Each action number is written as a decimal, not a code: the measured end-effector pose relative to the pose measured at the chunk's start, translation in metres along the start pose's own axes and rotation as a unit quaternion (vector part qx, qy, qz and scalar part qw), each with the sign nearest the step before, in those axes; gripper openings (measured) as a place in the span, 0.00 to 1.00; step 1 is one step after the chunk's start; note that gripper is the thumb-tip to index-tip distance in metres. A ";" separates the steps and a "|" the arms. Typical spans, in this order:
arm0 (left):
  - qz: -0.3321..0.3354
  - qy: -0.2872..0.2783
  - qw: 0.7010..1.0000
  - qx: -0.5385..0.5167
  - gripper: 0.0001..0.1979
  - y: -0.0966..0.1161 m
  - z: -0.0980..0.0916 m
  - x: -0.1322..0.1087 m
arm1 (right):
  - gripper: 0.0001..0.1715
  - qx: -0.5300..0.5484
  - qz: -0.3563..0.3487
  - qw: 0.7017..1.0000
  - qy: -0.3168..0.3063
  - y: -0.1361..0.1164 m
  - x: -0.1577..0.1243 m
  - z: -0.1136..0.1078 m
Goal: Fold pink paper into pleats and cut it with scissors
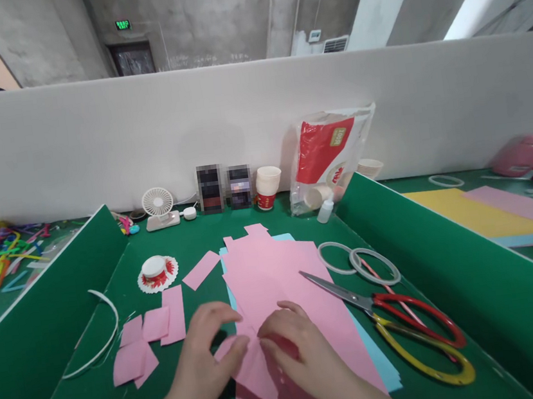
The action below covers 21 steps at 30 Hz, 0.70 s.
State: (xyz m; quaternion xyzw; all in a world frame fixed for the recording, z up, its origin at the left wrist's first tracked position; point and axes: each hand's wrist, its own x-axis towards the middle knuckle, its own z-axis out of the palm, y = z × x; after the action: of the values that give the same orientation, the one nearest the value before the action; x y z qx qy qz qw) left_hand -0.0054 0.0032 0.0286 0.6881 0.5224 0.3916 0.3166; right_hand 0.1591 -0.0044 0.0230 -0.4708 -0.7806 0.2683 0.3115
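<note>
A small piece of pink paper (259, 375), with a crease or fold in it, is held over a stack of larger pink sheets (274, 263). My left hand (207, 349) has its thumb on the piece's left part, the fingers curled around toward it. My right hand (299, 347) pinches the same piece near its middle, fingertips pointing down and left. Light blue sheets (376, 357) stick out beneath the pink stack. To the right, large scissors (371, 306) with one red and one yellow handle lie partly on the stack, blades pointing up-left.
Cut pink pieces (155, 323), a white strip (115, 315) and a small paper hat shape (157, 272) lie left. Clear rings (374, 266) sit right. Behind stand a fan (157, 203), paper cups (268, 186), a cup bag (324, 153) and a small bottle (325, 212). Green side panels (429, 257) flank the table.
</note>
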 end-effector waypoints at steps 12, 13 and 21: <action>0.082 -0.139 0.969 0.187 0.08 0.010 0.009 -0.008 | 0.09 -0.019 -0.031 0.999 0.014 0.000 -0.002 0.011; 0.088 -0.137 0.967 0.194 0.08 0.009 0.010 -0.009 | 0.09 -0.015 -0.031 0.999 0.019 0.001 -0.002 0.013; 0.089 -0.127 0.970 0.185 0.07 0.007 0.012 -0.010 | 0.10 0.005 -0.020 1.000 0.023 -0.005 -0.003 0.013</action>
State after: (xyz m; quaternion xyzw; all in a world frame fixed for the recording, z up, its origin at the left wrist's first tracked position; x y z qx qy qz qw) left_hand 0.0067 -0.0086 0.0266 0.8224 0.4782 0.2243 0.2112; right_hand 0.1483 -0.0103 0.0172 -0.4593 -0.7815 0.2546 0.3369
